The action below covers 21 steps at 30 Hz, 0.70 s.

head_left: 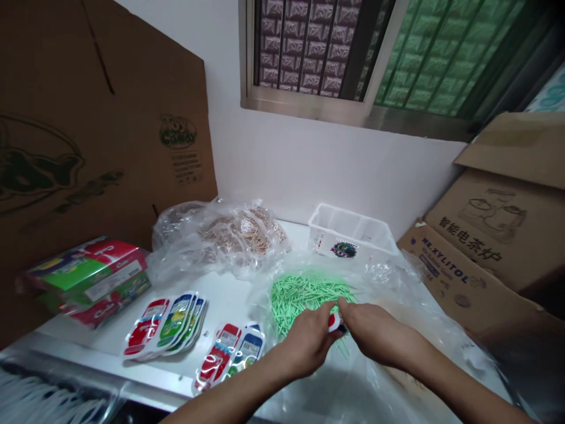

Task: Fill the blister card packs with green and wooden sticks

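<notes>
My left hand is closed round a small red and white packet, most of which the fingers hide. On its other side my right hand pinches the same packet, close to the left one. Both hands are over the near edge of a heap of thin green sticks lying on clear plastic. To the left, a few red, blue and green packets lie on the white table, with another overlapping stack of packets farther left.
Clear bags of brown sticks lie at the back, beside a white plastic basket. Shrink-wrapped boxes sit at the left before a large carton. More cartons stand at the right, and a window sill is above.
</notes>
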{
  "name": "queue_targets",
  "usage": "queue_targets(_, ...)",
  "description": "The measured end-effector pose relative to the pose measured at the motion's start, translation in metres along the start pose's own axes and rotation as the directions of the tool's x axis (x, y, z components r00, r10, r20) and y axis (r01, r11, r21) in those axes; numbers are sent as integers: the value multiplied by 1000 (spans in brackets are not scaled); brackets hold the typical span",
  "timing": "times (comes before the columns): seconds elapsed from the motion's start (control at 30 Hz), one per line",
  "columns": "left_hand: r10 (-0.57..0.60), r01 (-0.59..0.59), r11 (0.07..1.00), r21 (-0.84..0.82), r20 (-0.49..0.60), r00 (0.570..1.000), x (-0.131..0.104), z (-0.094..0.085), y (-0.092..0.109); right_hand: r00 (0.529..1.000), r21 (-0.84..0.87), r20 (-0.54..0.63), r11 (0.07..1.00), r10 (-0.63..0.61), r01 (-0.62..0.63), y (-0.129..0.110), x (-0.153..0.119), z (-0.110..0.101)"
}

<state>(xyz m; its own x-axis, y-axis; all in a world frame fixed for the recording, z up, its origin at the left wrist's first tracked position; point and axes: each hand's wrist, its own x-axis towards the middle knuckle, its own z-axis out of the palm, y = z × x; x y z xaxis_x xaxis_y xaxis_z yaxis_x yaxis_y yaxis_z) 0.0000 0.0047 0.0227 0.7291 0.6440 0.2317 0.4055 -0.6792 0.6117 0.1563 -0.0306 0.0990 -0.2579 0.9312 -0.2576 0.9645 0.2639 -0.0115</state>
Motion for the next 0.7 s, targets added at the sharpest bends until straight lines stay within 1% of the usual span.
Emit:
queue_targets(0.1, -67, 75, 983, -165, 53, 996, -3, 4, 1, 995, 162, -86, 984, -55, 69, 7, 4, 2)
queue_targets(0.13, -93, 105, 961, -257, 58, 994, -3, 6, 0, 992, 241, -115, 967, -54, 80, 9, 6, 3)
queue_targets(0.17, -120, 132, 919, -371, 55, 991, -3, 8, -2, 988, 339, -149, 937, -35, 85, 11, 8, 6)
queue_targets(0.2, -154, 158, 855, -495, 50, 987, -2, 10, -4, 984, 449, -179, 889, -5, 86, 12, 10, 9)
queue_targets(0.23, -193, 185, 769, -611, 53, 980, -2, 13, -7, 980, 561, -198, 823, 25, 92, 13, 12, 13)
queue_targets(0.3, -264, 252, 575, -778, 116, 958, -3, 16, -11, 978, 748, -203, 653, 54, 119, 13, 16, 24)
queue_targets(0.37, -311, 314, 409, -857, 193, 931, -6, 18, -13, 976, 860, -208, 489, 72, 147, 10, 19, 35)
queue_targets(0.4, -323, 322, 346, -881, 211, 923, -7, 19, -14, 973, 891, -213, 427, 93, 155, 8, 20, 40)
queue_targets(0.43, -329, 317, 297, -901, 215, 920, -9, 19, -14, 968, 911, -219, 381, 126, 156, 5, 21, 44)
queue_targets(0.47, -330, 306, 262, -915, 213, 920, -10, 20, -14, 960, 922, -225, 354, 164, 155, 3, 21, 47)
queue_targets(0.53, -335, 290, 219, -932, 207, 919, -11, 21, -13, 947, 924, -236, 353, 219, 149, 0, 22, 51)
queue_targets(0.63, -356, 262, 158, -952, 192, 914, -11, 22, -12, 927, 894, -259, 430, 271, 124, -3, 22, 53)
queue_targets(0.7, -368, 233, 129, -964, 171, 914, -10, 23, -11, 919, 891, -252, 442, 302, 100, -5, 21, 54)
